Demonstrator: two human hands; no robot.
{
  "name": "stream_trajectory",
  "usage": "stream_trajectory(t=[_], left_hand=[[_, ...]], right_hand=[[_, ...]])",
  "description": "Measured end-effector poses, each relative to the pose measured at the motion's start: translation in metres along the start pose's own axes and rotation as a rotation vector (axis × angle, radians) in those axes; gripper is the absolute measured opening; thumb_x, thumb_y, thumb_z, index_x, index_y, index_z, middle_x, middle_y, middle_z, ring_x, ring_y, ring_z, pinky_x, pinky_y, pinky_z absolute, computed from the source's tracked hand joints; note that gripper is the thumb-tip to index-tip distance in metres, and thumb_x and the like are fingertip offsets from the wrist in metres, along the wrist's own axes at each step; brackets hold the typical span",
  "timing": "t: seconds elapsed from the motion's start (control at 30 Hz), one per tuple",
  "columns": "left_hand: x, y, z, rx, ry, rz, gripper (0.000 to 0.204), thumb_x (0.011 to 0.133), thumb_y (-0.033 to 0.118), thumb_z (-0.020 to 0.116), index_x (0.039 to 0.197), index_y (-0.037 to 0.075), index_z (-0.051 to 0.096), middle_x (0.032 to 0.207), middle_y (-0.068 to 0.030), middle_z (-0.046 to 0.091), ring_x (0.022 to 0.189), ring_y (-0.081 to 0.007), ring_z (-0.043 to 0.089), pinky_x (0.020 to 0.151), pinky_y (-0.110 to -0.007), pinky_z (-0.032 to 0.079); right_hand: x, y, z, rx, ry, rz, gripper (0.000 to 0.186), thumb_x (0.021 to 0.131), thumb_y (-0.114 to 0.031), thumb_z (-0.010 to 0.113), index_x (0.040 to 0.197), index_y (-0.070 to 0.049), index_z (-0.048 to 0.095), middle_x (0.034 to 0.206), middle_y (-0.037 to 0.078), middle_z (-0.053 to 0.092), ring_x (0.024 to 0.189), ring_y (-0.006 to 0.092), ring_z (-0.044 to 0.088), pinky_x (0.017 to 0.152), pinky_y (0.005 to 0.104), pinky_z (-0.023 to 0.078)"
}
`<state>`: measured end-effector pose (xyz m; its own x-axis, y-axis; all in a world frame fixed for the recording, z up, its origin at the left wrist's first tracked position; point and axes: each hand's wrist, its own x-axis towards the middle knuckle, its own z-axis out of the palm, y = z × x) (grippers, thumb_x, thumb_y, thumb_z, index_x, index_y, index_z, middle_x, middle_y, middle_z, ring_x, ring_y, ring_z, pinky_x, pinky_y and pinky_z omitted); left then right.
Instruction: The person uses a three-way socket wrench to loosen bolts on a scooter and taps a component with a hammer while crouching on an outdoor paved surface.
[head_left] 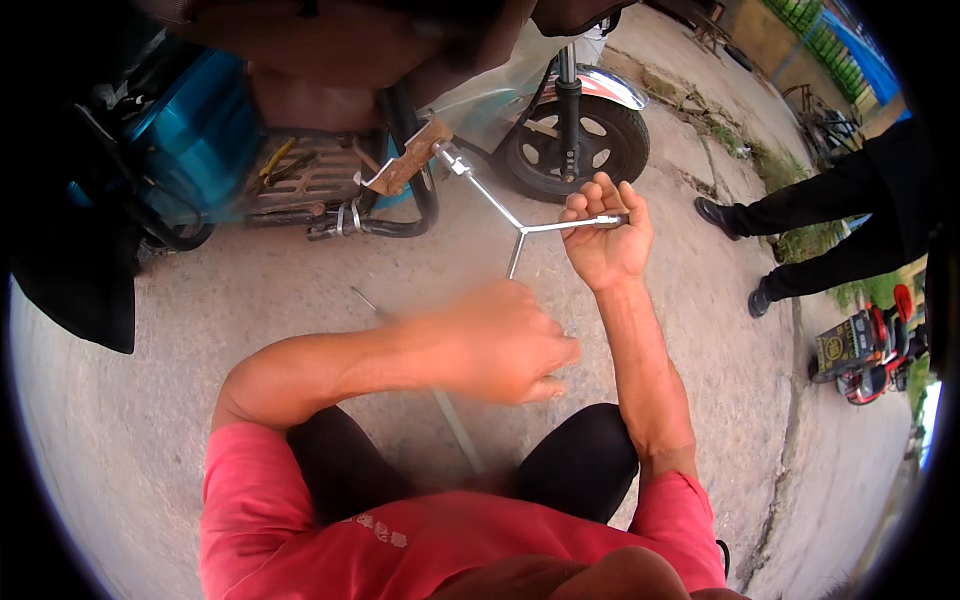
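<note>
The Y-shaped socket wrench (pixel 518 228) is bright bare metal, with three thin arms meeting at a central hub. One arm runs up and left, its socket end set against the underside of the scooter (pixel 330 120). A second arm points right, gripped in a fist. The third, shorter arm hangs down, free.

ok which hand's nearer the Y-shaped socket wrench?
Right. The right hand grips one arm of the Y-shaped socket wrench, fingers wrapped round it. The left hand, motion-blurred, sits below the wrench's lower arm; contact can't be told.
</note>
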<state>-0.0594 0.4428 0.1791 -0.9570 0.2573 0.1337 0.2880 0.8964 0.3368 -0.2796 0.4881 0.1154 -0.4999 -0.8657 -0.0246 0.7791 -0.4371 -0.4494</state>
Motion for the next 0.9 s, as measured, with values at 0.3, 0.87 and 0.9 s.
stream_trajectory(t=[0.3, 0.87, 0.9], left_hand=[[0.063, -0.048, 0.080, 0.351, 0.398, 0.061, 0.018, 0.070, 0.021, 0.068, 0.078, 0.009, 0.057, 0.085, -0.0079, 0.059, 0.085, -0.0228, 0.056, 0.081, -0.037, 0.041], [-0.051, -0.012, -0.012, -0.059, 0.782, 0.277, 0.021, 0.076, 0.015, 0.079, 0.090, 0.006, 0.066, 0.081, -0.0085, 0.062, 0.071, -0.0253, 0.060, 0.063, -0.038, 0.047], [-0.052, -0.006, -0.027, -0.068, 0.865, 0.272, 0.021, 0.077, 0.016, 0.079, 0.090, 0.006, 0.066, 0.082, -0.0092, 0.062, 0.071, -0.0252, 0.060, 0.064, -0.038, 0.047]], right_hand=[[-0.067, 0.022, 0.120, -1.240, -0.836, -0.536, 0.022, 0.084, -0.021, 0.064, 0.093, -0.002, 0.068, 0.067, 0.008, 0.061, 0.065, 0.0227, 0.061, 0.065, 0.0365, 0.049], [-0.033, 0.013, -0.001, -1.458, -0.111, -0.085, 0.047, 0.101, -0.039, 0.051, 0.114, 0.004, 0.065, 0.098, 0.014, 0.071, 0.096, 0.0247, 0.065, 0.086, 0.0398, 0.052], [-0.034, 0.012, 0.002, -1.430, -0.114, 0.050, 0.048, 0.102, -0.040, 0.050, 0.113, 0.005, 0.065, 0.096, 0.014, 0.071, 0.095, 0.0230, 0.065, 0.083, 0.0380, 0.052]])
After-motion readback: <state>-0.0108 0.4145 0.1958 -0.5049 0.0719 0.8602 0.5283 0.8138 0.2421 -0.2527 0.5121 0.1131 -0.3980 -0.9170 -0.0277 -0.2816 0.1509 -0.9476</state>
